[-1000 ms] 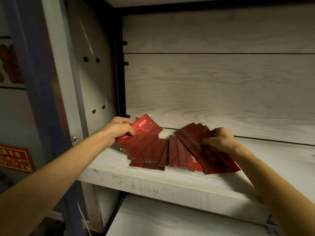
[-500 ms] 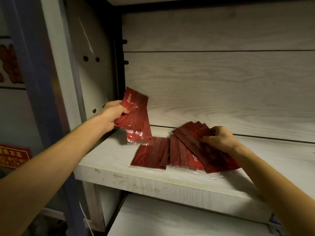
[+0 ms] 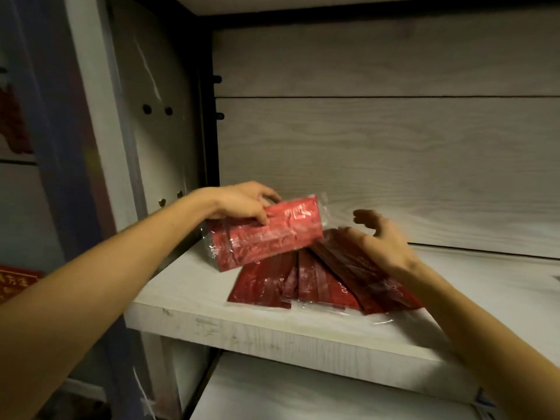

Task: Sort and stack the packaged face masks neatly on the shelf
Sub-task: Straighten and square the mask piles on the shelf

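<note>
Now carrying the held mask packets (image 3: pixel 266 234) rightward in the left hand (image 3: pixel 239 201), turning them from hanging upright by the side panel to lying nearly level, long edge across, just above the left end of the fanned packets (image 3: pixel 306 283) on the shelf (image 3: pixel 188 286). Lifting the right hand (image 3: pixel 378 241) off that fan, where it was pressing a second ago, and spreading its fingers loose in the air just right of the arriving bundle.

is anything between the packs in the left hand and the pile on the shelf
Nothing visible. The left hand holds the packs just above the pile; the open right hand hovers over the pile's right side, not under them.
</note>
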`<action>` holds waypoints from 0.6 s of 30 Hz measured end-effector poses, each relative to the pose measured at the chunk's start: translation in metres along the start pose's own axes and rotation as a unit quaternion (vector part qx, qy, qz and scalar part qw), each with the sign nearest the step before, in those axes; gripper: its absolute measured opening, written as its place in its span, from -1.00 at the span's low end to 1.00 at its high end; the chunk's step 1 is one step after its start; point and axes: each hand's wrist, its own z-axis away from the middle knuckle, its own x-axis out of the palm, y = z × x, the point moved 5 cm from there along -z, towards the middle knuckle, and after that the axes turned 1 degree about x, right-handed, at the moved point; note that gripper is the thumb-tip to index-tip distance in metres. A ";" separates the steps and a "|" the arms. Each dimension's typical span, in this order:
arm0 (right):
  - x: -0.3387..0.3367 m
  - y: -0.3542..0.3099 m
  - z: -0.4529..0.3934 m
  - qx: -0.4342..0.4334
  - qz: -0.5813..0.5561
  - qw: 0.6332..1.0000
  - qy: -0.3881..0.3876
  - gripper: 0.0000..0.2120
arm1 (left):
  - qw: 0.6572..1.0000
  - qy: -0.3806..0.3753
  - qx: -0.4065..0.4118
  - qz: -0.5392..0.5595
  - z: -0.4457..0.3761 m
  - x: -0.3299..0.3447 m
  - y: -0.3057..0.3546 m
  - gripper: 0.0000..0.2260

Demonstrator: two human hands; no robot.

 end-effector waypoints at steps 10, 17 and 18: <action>0.034 -0.003 -0.002 0.044 -0.242 0.963 -0.111 -0.70 | 0.994 -0.049 0.014 0.098 0.000 0.022 0.009 -0.48; 0.029 -0.020 0.003 0.051 -0.270 0.956 -0.103 -0.88 | 0.995 0.040 0.076 0.050 0.008 0.014 0.006 -0.41; 0.024 -0.022 0.002 0.056 -0.277 0.956 -0.084 -0.87 | 0.994 0.066 0.082 0.025 0.008 0.014 0.005 -0.36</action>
